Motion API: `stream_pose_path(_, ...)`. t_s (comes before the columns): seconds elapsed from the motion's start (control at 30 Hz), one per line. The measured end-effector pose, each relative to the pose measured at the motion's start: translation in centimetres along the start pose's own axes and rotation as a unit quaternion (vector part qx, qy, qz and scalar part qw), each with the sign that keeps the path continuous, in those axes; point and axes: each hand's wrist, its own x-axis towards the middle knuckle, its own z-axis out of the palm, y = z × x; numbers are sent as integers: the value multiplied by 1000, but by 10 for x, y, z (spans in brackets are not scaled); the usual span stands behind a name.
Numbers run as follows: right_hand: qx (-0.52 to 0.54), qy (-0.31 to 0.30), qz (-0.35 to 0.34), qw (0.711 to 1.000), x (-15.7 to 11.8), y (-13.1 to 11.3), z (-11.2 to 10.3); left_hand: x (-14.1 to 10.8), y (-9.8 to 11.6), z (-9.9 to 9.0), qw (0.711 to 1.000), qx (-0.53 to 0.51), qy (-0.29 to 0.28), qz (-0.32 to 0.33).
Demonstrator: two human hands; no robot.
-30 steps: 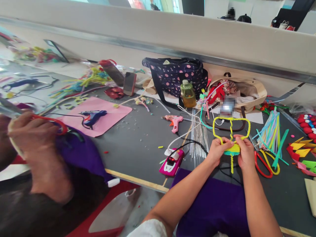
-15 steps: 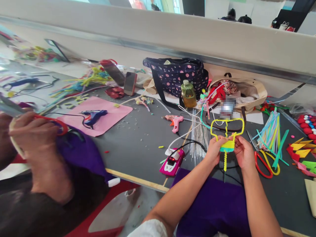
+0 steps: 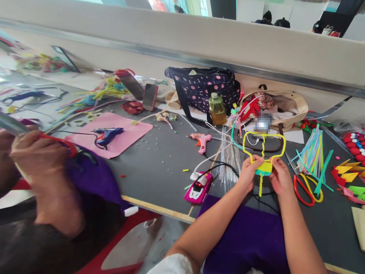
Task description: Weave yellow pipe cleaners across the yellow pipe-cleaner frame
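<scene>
A yellow pipe-cleaner figure (image 3: 264, 166) is held up between my two hands above the table's front edge. It has a wide looped frame on top, a twisted stem through the middle and a band of turquoise under its yellow body. My left hand (image 3: 249, 172) pinches the left side of the body, thumb on the front. On the opposite side my right hand (image 3: 280, 176) grips the body's edge with closed fingers. To the right of my hands lie scissors (image 3: 304, 190) with red and yellow handles, by a bundle of pastel pipe cleaners (image 3: 312, 152).
A pink glue gun (image 3: 203, 141), a magenta power strip (image 3: 199, 187) and thin wires (image 3: 229, 161) lie left of my hands. Behind stand a dotted bag (image 3: 205, 85) and a bottle (image 3: 217, 109). A co-worker's hand (image 3: 42, 152) holds red-handled scissors at left.
The top loops of the yellow figure have spread wider and tilted up slightly. Both hands keep their hold in nearly the same place.
</scene>
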Motion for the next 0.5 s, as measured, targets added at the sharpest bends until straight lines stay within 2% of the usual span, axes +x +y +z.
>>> stream_pose_path(0.13,-47,41,-69,996,-1,1,2,0,1,0,1000,-3,9,19)
stream_pose_path(0.33,-98,46,-148,983,-5,2,7,0,1,0,998,17,20,50)
stream_pose_path(0.5,-199,76,-228,950,-4,4,3,1,5,-2,999,13,9,44)
